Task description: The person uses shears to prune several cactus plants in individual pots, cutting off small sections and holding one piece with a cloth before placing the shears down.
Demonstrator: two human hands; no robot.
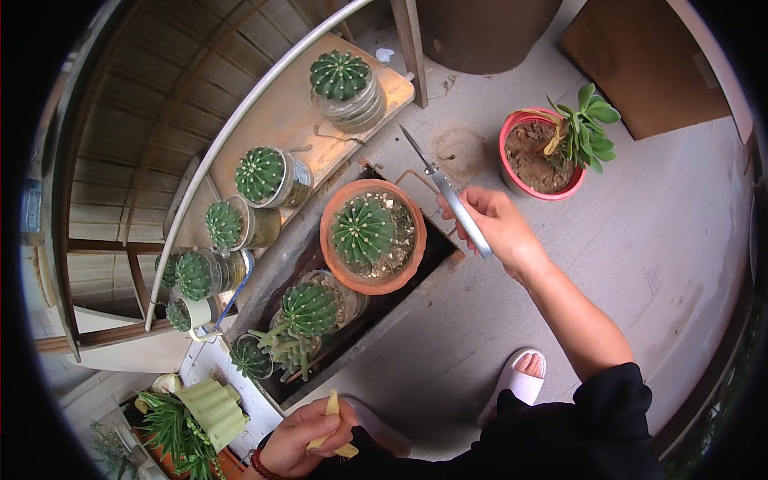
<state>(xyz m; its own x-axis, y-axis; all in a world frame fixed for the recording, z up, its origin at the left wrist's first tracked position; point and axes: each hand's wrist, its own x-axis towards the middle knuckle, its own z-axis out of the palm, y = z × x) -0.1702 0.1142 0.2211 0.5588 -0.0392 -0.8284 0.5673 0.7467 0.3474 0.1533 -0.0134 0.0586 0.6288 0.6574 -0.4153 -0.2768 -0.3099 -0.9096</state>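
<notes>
My right hand [510, 231] is closed around grey-handled pruning snips [456, 201], whose narrow blades point up and left, away from me. Low in the view, my left hand [300, 437] pinches pieces of yellowed leaf [332, 405] between thumb and fingers. Beyond my right hand stands a red plastic pot [510, 175] of dry soil. The leafy green succulent [591, 132] in it leans right, and withered yellow leaves [553, 143] hang at its stem. Left of the snips, a round cactus [363, 231] grows in a terracotta pot [414, 273].
Several cacti in clear plastic containers [351, 111] line a wooden board [336, 153] behind a curved metal rail [240, 114]. A dark trough [384, 312] holds more cacti. Aloe [171, 429] sits lower left. A brown board or box [654, 72] and a large brown vessel [486, 33] stand at the back.
</notes>
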